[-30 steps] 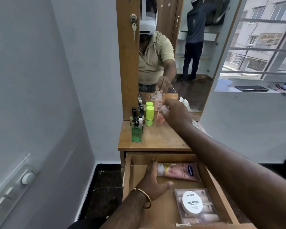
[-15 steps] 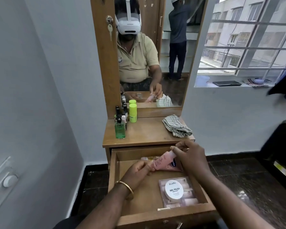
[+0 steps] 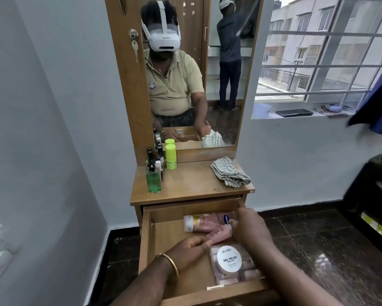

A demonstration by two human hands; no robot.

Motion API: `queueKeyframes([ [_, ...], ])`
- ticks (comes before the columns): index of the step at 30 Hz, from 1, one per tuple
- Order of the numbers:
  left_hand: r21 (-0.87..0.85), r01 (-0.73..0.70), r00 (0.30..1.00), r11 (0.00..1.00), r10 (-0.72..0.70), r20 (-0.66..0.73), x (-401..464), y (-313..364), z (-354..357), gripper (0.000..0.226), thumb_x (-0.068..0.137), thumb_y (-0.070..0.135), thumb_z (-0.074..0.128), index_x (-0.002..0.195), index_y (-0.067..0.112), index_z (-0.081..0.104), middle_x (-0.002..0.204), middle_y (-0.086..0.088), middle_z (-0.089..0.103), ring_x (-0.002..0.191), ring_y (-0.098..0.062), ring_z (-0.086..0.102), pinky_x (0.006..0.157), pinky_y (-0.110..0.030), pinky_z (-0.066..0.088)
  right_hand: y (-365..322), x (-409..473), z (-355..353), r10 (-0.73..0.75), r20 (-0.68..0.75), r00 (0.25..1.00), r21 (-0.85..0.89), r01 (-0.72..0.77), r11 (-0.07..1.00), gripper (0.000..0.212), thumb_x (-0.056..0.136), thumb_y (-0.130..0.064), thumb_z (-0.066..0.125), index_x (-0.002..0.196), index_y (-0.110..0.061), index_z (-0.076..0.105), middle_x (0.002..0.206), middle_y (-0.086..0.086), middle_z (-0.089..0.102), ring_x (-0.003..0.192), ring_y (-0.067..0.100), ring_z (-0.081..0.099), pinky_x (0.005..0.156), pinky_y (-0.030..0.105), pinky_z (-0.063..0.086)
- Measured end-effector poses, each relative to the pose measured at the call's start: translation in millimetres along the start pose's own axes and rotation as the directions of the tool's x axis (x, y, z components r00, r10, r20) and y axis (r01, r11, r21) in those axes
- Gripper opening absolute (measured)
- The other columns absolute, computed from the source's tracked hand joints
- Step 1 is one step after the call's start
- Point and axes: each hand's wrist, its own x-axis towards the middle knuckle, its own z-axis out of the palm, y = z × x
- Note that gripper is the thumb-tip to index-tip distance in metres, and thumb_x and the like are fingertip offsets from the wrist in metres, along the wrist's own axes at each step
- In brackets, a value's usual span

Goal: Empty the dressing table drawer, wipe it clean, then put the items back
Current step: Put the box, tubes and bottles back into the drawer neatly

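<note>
Lowered since half a second ago, the small pink tube point(image 3: 221, 235) is now laid in the drawer point(image 3: 146, 244), where earlier it was held above the rim between both hands. It is seen lying just in front of the larger pink lotion tube point(image 3: 207, 221), apparently touching it along its side. Its long axis runs across the drawer, tilted a little, its lower end toward the left hand point(image 3: 185, 250) and its upper end toward the right hand point(image 3: 252, 230).

It is pinched at the near end by the left fingertips and gripped at the far end by the curled right fingers, so both hands are equally close (neither needs to reach). Release is judged to be the next step, and little clearance is left between the two tubes.

Also held in the drawer is a clear pack of pink items, with a white nail polish jar point(image 3: 229, 259) resting on top. On the tabletop point(image 3: 190, 186) several bottles remain: a green bottle point(image 3: 153, 180), a lime container point(image 3: 171, 156) and small dark ones, well apart from the folded cloth point(image 3: 230, 172).
</note>
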Motion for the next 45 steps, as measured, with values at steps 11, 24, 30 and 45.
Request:
queueKeyframes([
  [11, -0.030, -0.036, 0.999, 0.999, 0.037, 0.038, -3, 1, 1, 0.017, 0.100, 0.032, 0.052, 0.115, 0.038, 0.057, 0.110, 0.027, 0.057, 0.088, 0.026, 0.053, 0.073, 0.002, 0.037, -13, -4, 12, 0.000, 0.154, 0.988, -0.338, 0.053, 0.940, 0.021, 0.094, -0.015, 0.054, 0.109, -0.018, 0.069, 0.107, -0.001, 0.069, 0.099, 0.019, 0.066, 0.075, 0.028, 0.048],
  [24, 0.031, -0.007, 0.993, 0.999, 0.003, 0.122, -1, 0, 2, 0.032, 0.099, 0.034, 0.054, 0.130, 0.030, 0.058, 0.118, 0.019, 0.060, 0.094, 0.019, 0.054, 0.077, 0.000, 0.040, -8, -6, 15, -0.135, 0.216, 0.967, -0.444, 0.221, 0.868, 0.022, 0.098, -0.015, 0.052, 0.113, -0.018, 0.069, 0.110, 0.001, 0.069, 0.106, 0.019, 0.062, 0.087, 0.032, 0.050],
  [30, 0.131, 0.006, 0.992, 0.991, -0.022, 0.122, 8, -10, 0, 0.050, 0.083, 0.063, 0.057, 0.129, 0.044, 0.059, 0.126, 0.019, 0.063, 0.116, 0.000, 0.057, 0.105, -0.028, 0.045, -12, 0, 10, -0.149, 0.232, 0.961, -0.403, 0.234, 0.885, 0.026, 0.095, -0.006, 0.047, 0.108, -0.014, 0.067, 0.110, 0.003, 0.068, 0.108, 0.024, 0.064, 0.080, 0.033, 0.048],
  [45, 0.300, -0.033, 0.997, 0.953, 0.009, 0.083, 10, -13, -1, 0.086, 0.066, 0.079, 0.055, 0.142, 0.041, 0.042, 0.148, 0.009, 0.047, 0.132, -0.010, 0.047, 0.110, -0.036, 0.040, -6, 34, 7, -0.124, 0.469, 0.875, -0.292, 0.286, 0.913, 0.024, 0.078, -0.014, 0.067, 0.099, -0.021, 0.075, 0.104, 0.000, 0.073, 0.098, 0.020, 0.067, 0.084, 0.026, 0.055],
])
